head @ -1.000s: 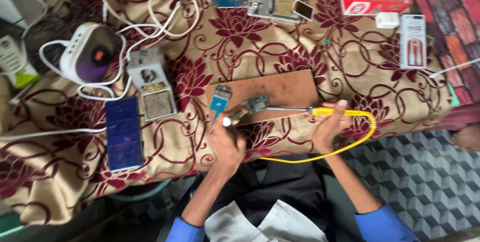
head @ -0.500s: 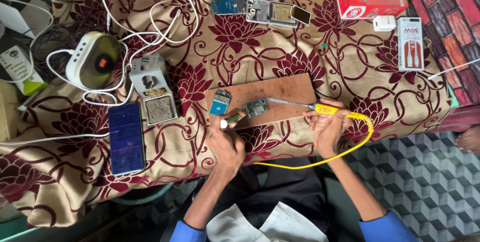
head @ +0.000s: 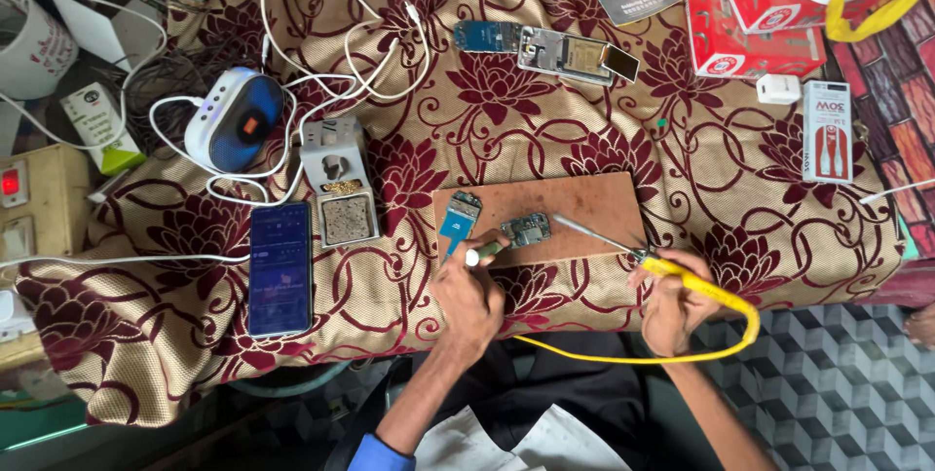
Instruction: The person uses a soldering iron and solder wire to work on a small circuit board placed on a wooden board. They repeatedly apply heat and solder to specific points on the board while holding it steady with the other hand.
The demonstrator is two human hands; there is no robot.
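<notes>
A small circuit board [head: 526, 230] lies on a brown wooden board [head: 575, 206] on the floral cloth. My left hand [head: 469, 298] grips a small tool with a pale tip [head: 476, 256] just left of the circuit board. My right hand [head: 674, 301] holds a soldering iron with a yellow handle [head: 672, 269]; its metal shaft [head: 594, 233] angles up-left, its tip a short way right of the circuit board. A yellow cord [head: 711, 344] loops from the handle below the table edge. A blue phone part [head: 458, 221] rests on the board's left end.
A dark phone [head: 280, 268] lies at left, next to a soldering stand with sponge [head: 343, 193] and a white-blue device [head: 234, 118] with white cables. Opened phone parts [head: 545, 49] sit farther back. Red boxes [head: 755, 18] and a toothbrush pack [head: 827, 130] are at right.
The soldering iron has drawn back to the right, its tip now off the circuit board. My left hand stays beside the board. The camera view has shifted slightly.
</notes>
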